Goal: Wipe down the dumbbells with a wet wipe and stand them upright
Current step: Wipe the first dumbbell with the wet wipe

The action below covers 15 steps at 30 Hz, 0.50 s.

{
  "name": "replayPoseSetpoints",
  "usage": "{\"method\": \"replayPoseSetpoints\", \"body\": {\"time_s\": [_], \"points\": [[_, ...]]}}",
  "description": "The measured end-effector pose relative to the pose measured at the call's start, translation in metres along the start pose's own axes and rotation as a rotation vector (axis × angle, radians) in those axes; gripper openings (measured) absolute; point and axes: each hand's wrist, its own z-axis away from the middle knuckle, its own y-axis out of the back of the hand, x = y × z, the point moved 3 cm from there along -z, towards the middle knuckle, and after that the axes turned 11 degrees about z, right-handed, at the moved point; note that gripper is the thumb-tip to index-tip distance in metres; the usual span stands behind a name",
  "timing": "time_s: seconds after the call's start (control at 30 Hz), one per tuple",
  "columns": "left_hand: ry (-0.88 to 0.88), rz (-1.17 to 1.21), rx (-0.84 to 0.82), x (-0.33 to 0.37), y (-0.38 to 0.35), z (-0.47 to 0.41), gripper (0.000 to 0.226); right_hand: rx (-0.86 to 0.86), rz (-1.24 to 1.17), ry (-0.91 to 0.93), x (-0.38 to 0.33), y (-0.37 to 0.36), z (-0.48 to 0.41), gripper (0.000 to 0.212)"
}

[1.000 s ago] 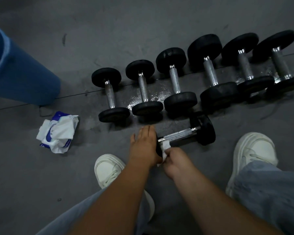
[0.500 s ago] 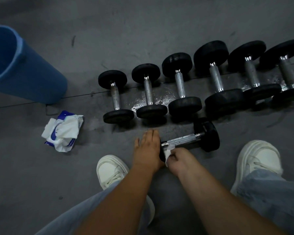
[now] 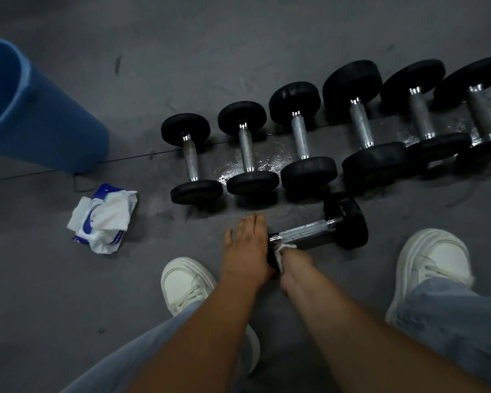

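So the right hand (image 3: 294,265) is bunched around a wet wipe (image 3: 281,252), pinching it against the near end of the bar on a dumbbell (image 3: 309,231) lying on its side on the floor (image 3: 238,38). You can only see a bit of white poking out past the knuckles; the fingertips are hidden. The left hand (image 3: 245,245) sits right beside that grip on its left, fingers straight and pressed together, palm flat over the dumbbell's near head, which it covers almost completely. The other head sticks out to the right of the grip, slightly further away.

Just beyond the grip is a row of six dumbbells (image 3: 299,136), smallest on the left, getting bigger to the right. From this angle I honestly can't tell if they stand on end or lie flat. The nearest heads of that row are close to the far head of the one being wiped, not touching it as far as I can see. There's a shiny wet patch (image 3: 270,154) on the floor among them.

Well left of the grip is an open pack of wipes (image 3: 104,218) with a sheet hanging out, and beyond that a blue bin (image 3: 40,123). A left shoe (image 3: 184,282) is just below-left of the hands, and a right shoe (image 3: 434,259) is off to the right.
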Motion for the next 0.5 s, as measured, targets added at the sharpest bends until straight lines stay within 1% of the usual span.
{"method": "replayPoseSetpoints", "body": {"time_s": [0.03, 0.07, 0.13, 0.23, 0.27, 0.37, 0.4, 0.5], "points": [[-0.002, -0.004, 0.0, 0.0, 0.0, -0.001, 0.105, -0.025, -0.104, -0.029, -0.002, 0.0, 0.008, 0.033], [-0.004, -0.007, -0.003, -0.001, 0.0, -0.002, 0.105, -0.065, -0.058, 0.009, -0.003, -0.001, 0.015, 0.026], [-0.003, -0.014, -0.013, -0.002, 0.0, -0.005, 0.106, -0.133, -0.024, -0.007, 0.001, 0.002, 0.019, 0.012], [0.004, -0.006, -0.016, -0.001, 0.001, -0.003, 0.112, -0.119, -0.009, 0.023, 0.0, 0.01, 0.02, 0.006], [0.002, -0.004, -0.016, 0.0, 0.002, -0.003, 0.114, -0.091, 0.022, 0.03, 0.0, 0.013, 0.02, 0.004], [0.004, -0.001, -0.007, 0.0, 0.001, -0.003, 0.115, -0.057, 0.086, 0.091, 0.002, 0.017, 0.021, 0.019], [0.009, 0.001, -0.008, 0.0, 0.0, -0.003, 0.115, -0.059, 0.074, 0.106, 0.001, 0.015, 0.023, 0.028], [0.004, -0.003, 0.012, 0.001, -0.001, 0.0, 0.108, -0.015, 0.044, 0.132, -0.005, 0.008, 0.024, 0.064]]}}
